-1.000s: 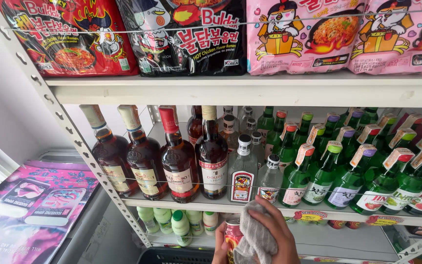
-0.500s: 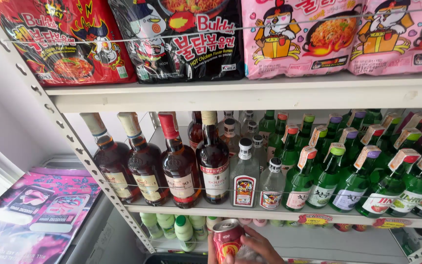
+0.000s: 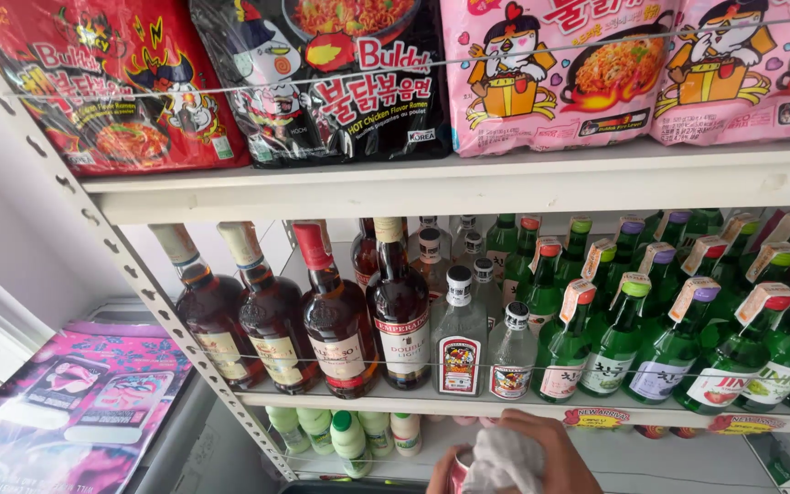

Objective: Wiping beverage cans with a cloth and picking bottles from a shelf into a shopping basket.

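Both hands sit at the bottom edge of the view, under the bottle shelf (image 3: 468, 409). One hand (image 3: 541, 448) is curled over a white cloth (image 3: 503, 459), pressing it onto a red can (image 3: 457, 471); which hand it is cannot be told. Fingers (image 3: 439, 462) at the can's left side seem to belong to the other hand, mostly cut off, so its grip cannot be told. Only a sliver of the can shows; the cloth covers the rest.

Above, the top shelf (image 3: 468, 183) carries big noodle packs: a red one (image 3: 107, 87), a black one (image 3: 331, 78) and pink ones (image 3: 633, 69). On the bottle shelf stand dark brown bottles (image 3: 336, 320) at left, two small clear bottles (image 3: 459, 343) in the middle and rows of green bottles (image 3: 669, 338) to the right, held back by a thin wire. Small pale bottles with green caps (image 3: 349, 434) stand on the level below, just left of the hands. A pink printed sheet (image 3: 57, 412) lies at far left, beyond the perforated upright (image 3: 130, 274).
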